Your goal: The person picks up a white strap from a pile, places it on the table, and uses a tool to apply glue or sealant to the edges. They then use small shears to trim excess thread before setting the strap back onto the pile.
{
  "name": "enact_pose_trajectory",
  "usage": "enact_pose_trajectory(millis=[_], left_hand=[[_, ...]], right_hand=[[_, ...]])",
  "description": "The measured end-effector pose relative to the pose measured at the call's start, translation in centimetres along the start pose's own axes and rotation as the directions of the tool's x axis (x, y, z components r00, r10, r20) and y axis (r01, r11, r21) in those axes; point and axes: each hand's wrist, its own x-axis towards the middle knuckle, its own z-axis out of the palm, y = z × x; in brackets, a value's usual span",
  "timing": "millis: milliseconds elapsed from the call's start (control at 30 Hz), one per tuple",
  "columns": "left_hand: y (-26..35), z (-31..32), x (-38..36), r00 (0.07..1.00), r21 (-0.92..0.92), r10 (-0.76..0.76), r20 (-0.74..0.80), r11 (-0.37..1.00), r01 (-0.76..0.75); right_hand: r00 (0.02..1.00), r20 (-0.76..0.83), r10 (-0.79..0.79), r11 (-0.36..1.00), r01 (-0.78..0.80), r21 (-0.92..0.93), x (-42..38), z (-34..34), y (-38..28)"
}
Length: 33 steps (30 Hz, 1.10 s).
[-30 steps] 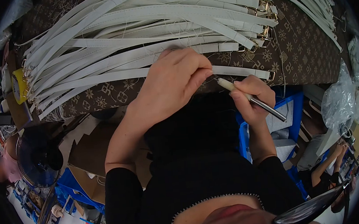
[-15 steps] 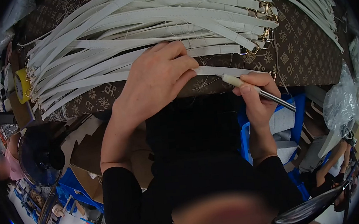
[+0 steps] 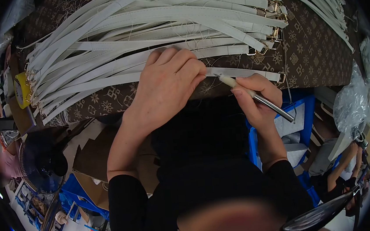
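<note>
My left hand (image 3: pixel 167 84) is closed, thumb and finger pinching a white strap (image 3: pixel 254 72) near the table's front edge. That strap runs out to the right and ends in a gold-coloured metal buckle (image 3: pixel 281 77). In my right hand (image 3: pixel 259 98) is a pen-shaped tool (image 3: pixel 277 108) with a shiny metal handle, a pale grip and a thin pointed tip. The tip is at the strap, just right of my left fingertips; whether it touches is too small to tell. A large bundle of white straps (image 3: pixel 154 17) with loose threads lies just beyond my hands.
The straps lie on a brown patterned cloth (image 3: pixel 309 56). A second strap bundle (image 3: pixel 316 7) is at the upper right, and a yellow tape roll (image 3: pixel 22 89) at the left edge. Below are a blue crate (image 3: pixel 308 109), a cardboard box (image 3: pixel 88 168) and a black fan (image 3: pixel 43 161). Other people sit nearby.
My right hand and the tool have shifted left along the strap, bringing the tip closer to my left fingers. My left hand has moved slightly right, still pinching the strap.
</note>
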Motion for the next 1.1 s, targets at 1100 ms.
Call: enact_pose_trajectory(millis=[1100], left_hand=[[-0.11,0.16,-0.19,1.0,0.028,-0.012,0.018,1.0,0.012]], right_hand=[[0.999,0.026,-0.026,0.997,0.028,-0.073,0.2,0.14,0.18]])
